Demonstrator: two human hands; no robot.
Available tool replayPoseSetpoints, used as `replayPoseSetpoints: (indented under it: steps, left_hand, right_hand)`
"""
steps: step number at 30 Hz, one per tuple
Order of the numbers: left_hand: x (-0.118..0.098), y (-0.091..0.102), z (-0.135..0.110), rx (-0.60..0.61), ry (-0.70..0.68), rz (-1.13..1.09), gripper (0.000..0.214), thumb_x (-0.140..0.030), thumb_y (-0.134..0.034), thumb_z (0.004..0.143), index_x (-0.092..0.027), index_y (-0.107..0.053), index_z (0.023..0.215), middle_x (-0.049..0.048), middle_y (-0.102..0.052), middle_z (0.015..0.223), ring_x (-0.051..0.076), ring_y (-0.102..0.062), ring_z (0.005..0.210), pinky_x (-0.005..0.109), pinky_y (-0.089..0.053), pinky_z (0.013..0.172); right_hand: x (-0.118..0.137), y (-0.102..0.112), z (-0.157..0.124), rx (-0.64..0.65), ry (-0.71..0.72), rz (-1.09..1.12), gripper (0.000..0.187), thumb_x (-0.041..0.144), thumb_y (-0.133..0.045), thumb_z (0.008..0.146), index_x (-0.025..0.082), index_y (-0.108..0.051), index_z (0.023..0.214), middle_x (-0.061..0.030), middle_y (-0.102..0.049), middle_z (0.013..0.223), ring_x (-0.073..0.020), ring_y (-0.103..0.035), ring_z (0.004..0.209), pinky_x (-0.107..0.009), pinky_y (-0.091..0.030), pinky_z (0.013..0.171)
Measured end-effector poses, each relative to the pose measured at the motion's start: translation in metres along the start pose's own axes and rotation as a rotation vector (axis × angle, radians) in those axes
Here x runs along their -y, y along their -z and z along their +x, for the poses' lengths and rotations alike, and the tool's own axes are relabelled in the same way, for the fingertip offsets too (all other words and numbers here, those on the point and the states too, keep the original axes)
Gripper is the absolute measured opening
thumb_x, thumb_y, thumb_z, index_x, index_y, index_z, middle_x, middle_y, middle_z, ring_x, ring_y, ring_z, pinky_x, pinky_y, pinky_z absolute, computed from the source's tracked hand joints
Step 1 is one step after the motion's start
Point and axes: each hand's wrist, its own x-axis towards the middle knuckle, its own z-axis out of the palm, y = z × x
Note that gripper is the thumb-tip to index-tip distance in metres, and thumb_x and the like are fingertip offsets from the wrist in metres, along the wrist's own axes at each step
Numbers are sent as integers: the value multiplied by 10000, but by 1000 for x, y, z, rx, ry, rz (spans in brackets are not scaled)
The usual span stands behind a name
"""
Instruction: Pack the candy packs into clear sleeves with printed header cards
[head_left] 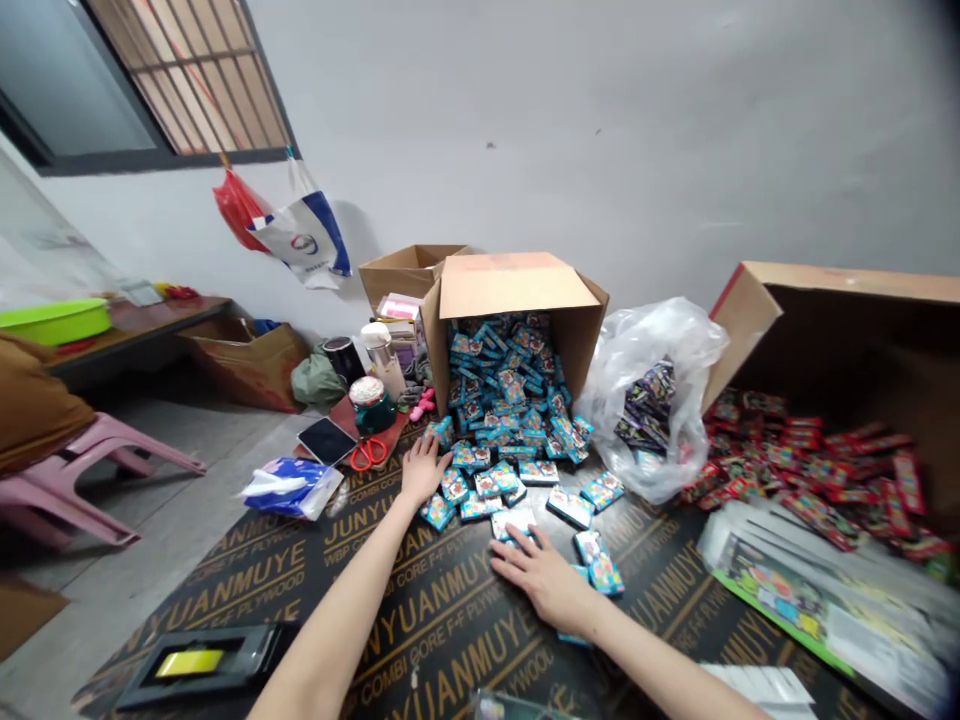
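Small blue packs (pixel 517 425) spill from an open cardboard box (pixel 517 285) onto the printed plywood tabletop (pixel 442 600). At the left edge of the pile, my left hand (pixel 425 468) is spread with its fingertips against a few packs; it grips nothing. My right hand (pixel 544 575) lies nearer to me, palm down and fingers apart, by a pack showing its white side (pixel 512 522). Another blue pack (pixel 598 562) lies just right of that hand, and others are partly hidden beneath or behind it.
Right of the box stand a clear plastic bag (pixel 652 330) of dark packs and a carton (pixel 862 285) spilling red packs (pixel 810 450). Flat plastic packaging (pixel 817 600) lies in front. On the left are red scissors (pixel 368 455), a phone (pixel 327 441), tissues (pixel 292 487) and a black tray (pixel 202 665).
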Motion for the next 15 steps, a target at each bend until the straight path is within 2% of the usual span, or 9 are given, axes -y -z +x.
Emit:
replayPoseSetpoints:
  steps: [3, 5, 8, 10, 12, 14, 15]
  left_hand:
    - [-17, -15, -33, -25, 41, -6, 503, -423, -373, 851, -155, -419, 1274, 116, -363, 1383, 275, -269, 1279, 450, -258, 1012]
    - [-37, -27, -51, -40, 68, -25, 531, -434, -363, 852, -136, -398, 1290, 122, -351, 1389, 284, -265, 1276, 449, -260, 1013]
    - [-67, -41, -65, -68, 140, -70, 554, -451, -339, 853, -103, -410, 1278, 166, -344, 1382, 338, -245, 1278, 534, -230, 1001]
    - [-80, -42, -67, -62, 165, -119, 529, -441, -304, 863, -100, -464, 1233, 182, -415, 1329, 337, -299, 1258, 539, -258, 986]
    - [-81, -34, -68, -45, 142, -180, 501, -419, -250, 881, -118, -514, 1183, 156, -485, 1275, 269, -378, 1228, 444, -319, 991]
    - [-70, -20, -72, -75, 88, -242, 500, -426, -234, 884, -140, -520, 1178, 129, -465, 1300, 211, -383, 1235, 357, -328, 1004]
    - [-62, -13, -75, -116, 51, -276, 508, -454, -270, 870, -146, -497, 1204, 129, -418, 1339, 216, -343, 1262, 366, -305, 1020]
  right_hand:
    - [-16, 7, -15, -76, -104, -40, 502, 114, -371, 817, 251, -380, 1300, -37, -267, 1434, -228, -213, 1310, -496, -137, 1043]
    - [-21, 10, -16, -157, -176, -62, 444, 149, -398, 820, 241, -438, 1252, -55, -335, 1400, -235, -276, 1278, -509, -119, 1036]
    - [-28, 13, -18, -235, -149, -56, 394, 262, -495, 776, 244, -506, 1169, -49, -428, 1337, -241, -316, 1251, -510, -110, 1033]
    - [-36, 14, -23, -294, -119, -56, 401, 305, -543, 722, 254, -538, 1119, -33, -421, 1342, -246, -306, 1257, -500, -120, 1032]
    - [-50, 19, -31, -437, -204, -85, 387, 312, -542, 715, 259, -552, 1098, -30, -380, 1370, -256, -273, 1276, -496, -138, 1026]
    - [-74, 32, -41, -644, -408, -140, 390, 304, -509, 754, 248, -530, 1139, -57, -319, 1402, -266, -232, 1296, -498, -165, 1015]
    - [-90, 43, -46, -744, -522, -171, 402, 296, -489, 775, 236, -508, 1172, -75, -288, 1415, -269, -216, 1303, -498, -181, 1010]
